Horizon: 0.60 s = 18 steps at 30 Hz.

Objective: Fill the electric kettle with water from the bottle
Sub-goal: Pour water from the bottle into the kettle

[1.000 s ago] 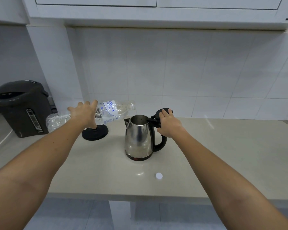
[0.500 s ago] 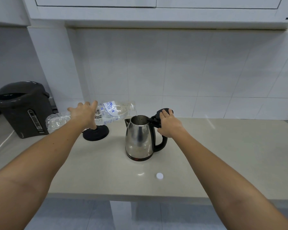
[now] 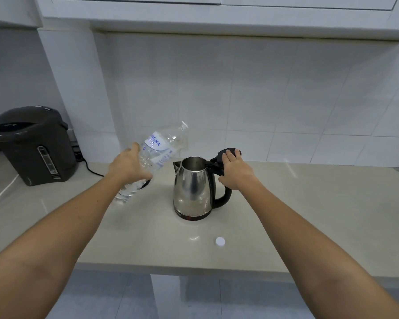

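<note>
My left hand [image 3: 128, 165] is wrapped around the middle of the clear plastic bottle [image 3: 158, 151], fingers curled over its far side and thumb toward me. The bottle is tilted with its open neck raised up and to the right, above and just left of the kettle's spout, and its base low on the left, clear of the counter. I see no water running from it. The steel kettle [image 3: 194, 187] stands upright on the counter [image 3: 309, 203], about midway along it and nearer the back edge than the front, mouth open. My right hand [image 3: 236, 170] rests on its black handle; my fingers lie together on the raised black lid [image 3: 226, 155], thumb down beside the handle. The white bottle cap [image 3: 220, 241] lies near the front edge, well apart from the kettle. A dark hot-water dispenser [image 3: 34, 143] sits at the counter's left end.
</note>
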Each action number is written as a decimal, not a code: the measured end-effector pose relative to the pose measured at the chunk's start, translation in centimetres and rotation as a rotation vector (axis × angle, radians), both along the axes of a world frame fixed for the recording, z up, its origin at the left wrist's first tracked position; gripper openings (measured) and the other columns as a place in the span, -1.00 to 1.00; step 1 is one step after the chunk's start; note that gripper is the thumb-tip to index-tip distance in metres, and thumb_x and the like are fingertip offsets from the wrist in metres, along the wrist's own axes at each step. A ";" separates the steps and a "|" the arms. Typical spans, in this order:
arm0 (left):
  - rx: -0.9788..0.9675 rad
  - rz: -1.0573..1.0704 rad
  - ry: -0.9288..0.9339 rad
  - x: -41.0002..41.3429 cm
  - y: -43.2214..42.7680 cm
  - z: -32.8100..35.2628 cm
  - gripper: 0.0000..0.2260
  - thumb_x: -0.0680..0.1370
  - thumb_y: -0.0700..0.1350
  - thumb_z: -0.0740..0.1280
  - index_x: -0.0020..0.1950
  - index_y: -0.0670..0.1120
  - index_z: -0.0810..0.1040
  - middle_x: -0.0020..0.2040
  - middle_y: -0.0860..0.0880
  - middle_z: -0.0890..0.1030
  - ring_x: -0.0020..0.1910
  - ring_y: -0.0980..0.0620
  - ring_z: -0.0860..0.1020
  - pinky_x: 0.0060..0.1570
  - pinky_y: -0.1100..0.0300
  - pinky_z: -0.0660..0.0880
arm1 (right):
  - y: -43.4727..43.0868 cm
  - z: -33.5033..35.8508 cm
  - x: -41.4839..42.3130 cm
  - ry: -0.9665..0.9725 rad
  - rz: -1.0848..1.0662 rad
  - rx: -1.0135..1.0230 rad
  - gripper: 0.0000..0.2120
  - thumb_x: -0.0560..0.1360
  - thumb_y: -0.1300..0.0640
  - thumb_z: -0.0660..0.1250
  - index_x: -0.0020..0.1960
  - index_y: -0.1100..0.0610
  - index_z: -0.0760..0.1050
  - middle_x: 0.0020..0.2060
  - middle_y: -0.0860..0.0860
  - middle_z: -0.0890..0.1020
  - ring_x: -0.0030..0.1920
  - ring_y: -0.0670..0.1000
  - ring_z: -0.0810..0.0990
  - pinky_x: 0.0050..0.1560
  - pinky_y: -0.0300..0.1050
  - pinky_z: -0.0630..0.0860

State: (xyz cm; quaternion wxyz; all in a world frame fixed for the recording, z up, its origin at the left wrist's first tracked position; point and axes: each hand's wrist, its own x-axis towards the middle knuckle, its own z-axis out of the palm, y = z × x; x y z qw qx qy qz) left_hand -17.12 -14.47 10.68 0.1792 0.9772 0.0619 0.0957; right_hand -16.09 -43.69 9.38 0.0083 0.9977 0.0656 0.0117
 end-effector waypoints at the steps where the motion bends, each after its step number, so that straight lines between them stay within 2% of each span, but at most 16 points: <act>1: -0.089 0.013 -0.026 -0.2 -0.1 -0.5 -0.37 0.22 0.01 0.51 0.15 -0.07 0.27 0.00 -0.08 0.52 -0.03 -0.16 0.52 -0.12 0.06 0.49 | 0.0 -0.1 0.0 -0.001 0.000 0.005 -0.28 0.56 0.03 0.20 0.57 0.21 -0.09 0.58 0.04 -0.05 0.57 0.13 -0.19 0.44 0.07 0.30; 4: -0.367 0.101 -0.071 -0.9 -0.4 -2.6 -0.31 0.25 0.02 0.56 0.25 -0.11 0.30 0.10 -0.10 0.55 0.05 -0.16 0.54 0.00 0.02 0.52 | -0.2 -0.3 -0.2 0.001 0.003 0.001 -0.27 0.56 0.03 0.20 0.57 0.20 -0.11 0.58 0.03 -0.08 0.57 0.13 -0.20 0.45 0.09 0.27; 6: -0.535 0.123 -0.088 -1.4 -1.0 -4.1 -0.27 0.24 -0.01 0.60 0.28 -0.13 0.32 0.17 -0.10 0.54 0.12 -0.15 0.54 0.11 0.00 0.51 | -0.1 -0.5 -0.3 -0.004 0.015 -0.019 -0.25 0.55 0.02 0.19 0.57 0.19 -0.14 0.58 0.04 -0.10 0.56 0.15 -0.22 0.50 0.14 0.15; 8: -0.630 0.111 -0.094 -2.0 -1.8 -5.8 -0.27 0.24 -0.06 0.61 0.29 -0.15 0.34 0.17 -0.07 0.53 0.13 -0.10 0.52 0.13 0.06 0.47 | 0.0 -1.1 -0.3 -0.048 0.034 -0.033 -0.26 0.56 0.03 0.18 0.58 0.18 -0.14 0.58 0.05 -0.11 0.56 0.15 -0.21 0.52 0.19 0.01; 10: -0.674 0.095 -0.088 -2.7 -2.8 -7.5 -0.29 0.25 -0.10 0.61 0.28 -0.14 0.33 0.15 -0.05 0.52 0.13 -0.08 0.51 0.09 0.12 0.44 | 0.3 -2.3 -0.7 -0.161 0.081 0.019 -0.32 0.55 0.09 0.18 0.57 0.19 -0.04 0.58 0.07 -0.04 0.57 0.15 -0.14 0.51 0.21 -0.03; 12: -0.716 0.094 -0.085 -3.4 -3.7 -9.1 -0.31 0.25 -0.11 0.61 0.26 -0.12 0.33 0.16 -0.05 0.53 0.15 -0.09 0.52 0.09 0.10 0.46 | 0.4 -3.9 -1.5 -0.328 0.233 0.135 -0.44 0.50 0.21 0.21 0.48 0.23 0.24 0.51 0.13 0.24 0.53 0.19 0.15 0.45 0.16 0.18; 14: -0.765 0.104 -0.090 -4.0 -4.5 -10.5 -0.32 0.26 -0.12 0.61 0.25 -0.09 0.33 0.15 -0.03 0.53 0.14 -0.08 0.53 0.09 0.10 0.47 | 0.5 -6.4 -2.4 -0.384 0.357 0.218 -0.60 0.44 0.26 0.23 0.28 0.21 0.49 0.30 0.11 0.51 0.29 0.20 0.50 0.19 0.05 0.48; 15: -0.790 0.109 -0.094 -4.3 -4.8 -11.0 -0.31 0.26 -0.12 0.61 0.27 -0.08 0.33 0.15 -0.02 0.52 0.12 -0.06 0.52 0.09 0.11 0.47 | 0.5 -7.6 -3.0 -0.295 0.353 0.231 -0.66 0.46 0.23 0.22 0.22 0.17 0.52 0.22 0.06 0.55 0.18 0.17 0.56 0.07 0.00 0.54; 16: -0.812 0.109 -0.098 -4.6 -5.2 -11.3 -0.30 0.26 -0.13 0.61 0.28 -0.08 0.33 0.14 -0.01 0.52 0.09 -0.04 0.51 0.09 0.12 0.46 | 0.5 -8.9 -3.4 -0.159 0.296 0.231 -0.68 0.49 0.18 0.20 0.22 0.13 0.51 0.19 0.03 0.54 0.14 0.14 0.56 0.03 0.00 0.54; 18: -0.836 0.084 -0.102 -5.0 -5.7 -11.9 -0.29 0.25 -0.15 0.62 0.28 -0.07 0.33 0.13 0.01 0.52 0.06 0.01 0.49 0.08 0.13 0.47 | 0.3 -11.2 -4.2 0.169 0.126 0.193 -0.64 0.53 0.07 0.19 0.31 0.05 0.43 0.25 0.02 0.47 0.22 0.12 0.52 0.12 0.01 0.51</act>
